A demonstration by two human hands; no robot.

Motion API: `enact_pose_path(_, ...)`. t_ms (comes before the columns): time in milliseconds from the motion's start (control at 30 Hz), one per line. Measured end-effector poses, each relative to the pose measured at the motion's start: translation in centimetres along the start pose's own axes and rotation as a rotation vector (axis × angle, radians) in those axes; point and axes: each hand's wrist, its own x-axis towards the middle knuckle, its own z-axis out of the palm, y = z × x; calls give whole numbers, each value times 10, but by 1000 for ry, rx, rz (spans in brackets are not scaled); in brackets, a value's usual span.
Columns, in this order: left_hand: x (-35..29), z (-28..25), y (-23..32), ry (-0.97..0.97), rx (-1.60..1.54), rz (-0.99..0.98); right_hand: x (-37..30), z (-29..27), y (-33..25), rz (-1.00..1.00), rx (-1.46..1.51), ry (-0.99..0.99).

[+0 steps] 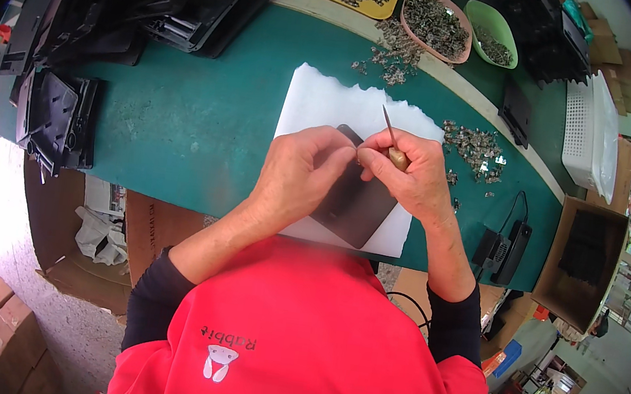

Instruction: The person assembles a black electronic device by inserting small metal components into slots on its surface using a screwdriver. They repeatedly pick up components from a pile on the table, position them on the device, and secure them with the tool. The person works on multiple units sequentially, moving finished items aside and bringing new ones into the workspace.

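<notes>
Down at left, a brown cardboard box (164,229) bears dark printing; next, the person's red cloth garment (316,317) shows upside-down dark lettering beside a white animal-head print (219,363). The left hand (295,166) has thumb and forefinger drawn narrow; I cannot tell what they pinch. Under both hands, a dark, flat rectangular panel (354,206) lies slanted on a ragged-edged white sheet (320,102). The right hand (411,178) grips a wooden-handled pointed tool (398,158); small silvery metal parts (477,150) lie beyond.
</notes>
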Motion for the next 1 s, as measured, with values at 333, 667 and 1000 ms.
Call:
enact_pose_path(333, -3, -2, -10, 150, 648, 287, 11, 15, 26, -302, -239, 184)
enact_pose_path(667, -3, 3, -14, 35, 652, 124, 17, 30, 36, -345, -430, 219)
enact_pose_path(1000, -2, 3, -15, 18, 650, 110, 18, 42, 30, -389, -599, 329)
